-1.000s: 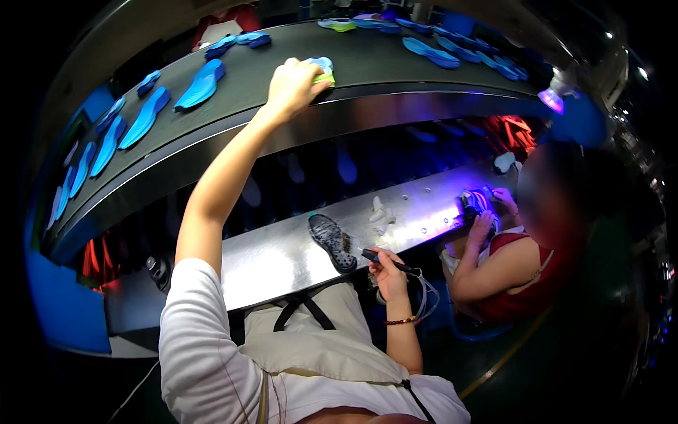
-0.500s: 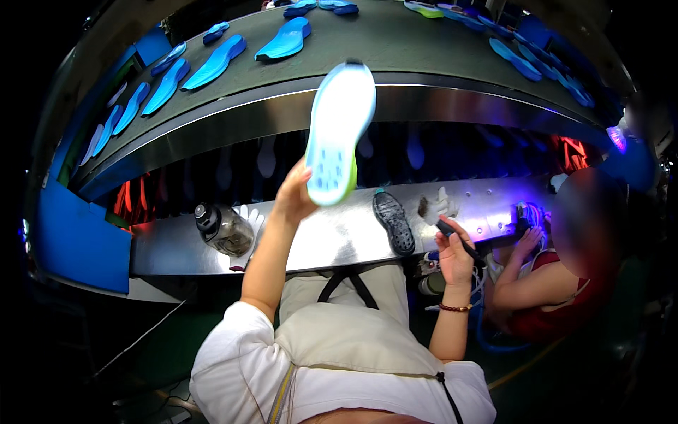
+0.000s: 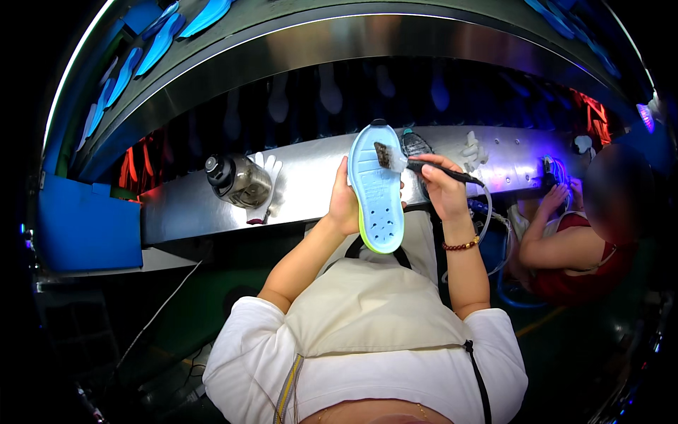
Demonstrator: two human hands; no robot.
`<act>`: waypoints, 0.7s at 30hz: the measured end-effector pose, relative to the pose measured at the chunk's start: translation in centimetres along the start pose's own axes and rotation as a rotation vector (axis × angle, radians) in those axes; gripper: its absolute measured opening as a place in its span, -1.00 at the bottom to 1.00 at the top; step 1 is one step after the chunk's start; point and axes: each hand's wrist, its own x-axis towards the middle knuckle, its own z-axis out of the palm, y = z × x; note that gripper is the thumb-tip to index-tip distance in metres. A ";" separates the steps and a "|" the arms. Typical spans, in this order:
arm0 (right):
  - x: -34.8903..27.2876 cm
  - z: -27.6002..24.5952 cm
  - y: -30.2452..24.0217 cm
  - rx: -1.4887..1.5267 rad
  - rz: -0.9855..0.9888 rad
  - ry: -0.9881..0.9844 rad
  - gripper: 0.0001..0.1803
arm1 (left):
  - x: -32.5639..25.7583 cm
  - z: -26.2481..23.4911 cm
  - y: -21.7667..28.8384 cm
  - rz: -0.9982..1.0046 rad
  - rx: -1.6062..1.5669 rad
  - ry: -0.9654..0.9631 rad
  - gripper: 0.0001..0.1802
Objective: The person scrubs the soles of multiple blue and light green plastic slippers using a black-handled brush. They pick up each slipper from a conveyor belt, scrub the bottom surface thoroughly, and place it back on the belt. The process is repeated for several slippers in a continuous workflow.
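Gripping pale blue sole (image 3: 377, 189) – left hand (image 3: 344, 205); right hand (image 3: 442, 189) clasps brush (image 3: 417, 164) on it.

The shoe sole (image 3: 378, 187) hid most of the left hand (image 3: 344, 205); a co-worker's hands (image 3: 558, 194) were too small to read.

The scene is dim with saturated blue and red glows; glare streaks the curved steel shelf (image 3: 296, 42), fisheye bending blackens the corners, and the far right blurs.
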 end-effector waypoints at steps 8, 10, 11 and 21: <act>2.2 2.5 0.0 -0.360 -0.106 0.097 -0.83 | 0.5 -0.6 -0.6 0.141 0.110 0.069 -0.23; 2.1 3.6 0.2 -0.603 -0.137 0.018 -0.84 | 1.0 -0.4 -1.3 0.229 0.148 0.271 -0.26; 1.9 4.0 0.8 -0.712 -0.177 -0.020 -0.83 | 1.1 0.0 -1.4 0.241 0.127 0.309 -0.26; -2.8 4.0 -1.9 -1.043 -0.245 -0.682 -0.78 | -1.2 -1.3 2.9 0.304 0.274 0.300 -0.17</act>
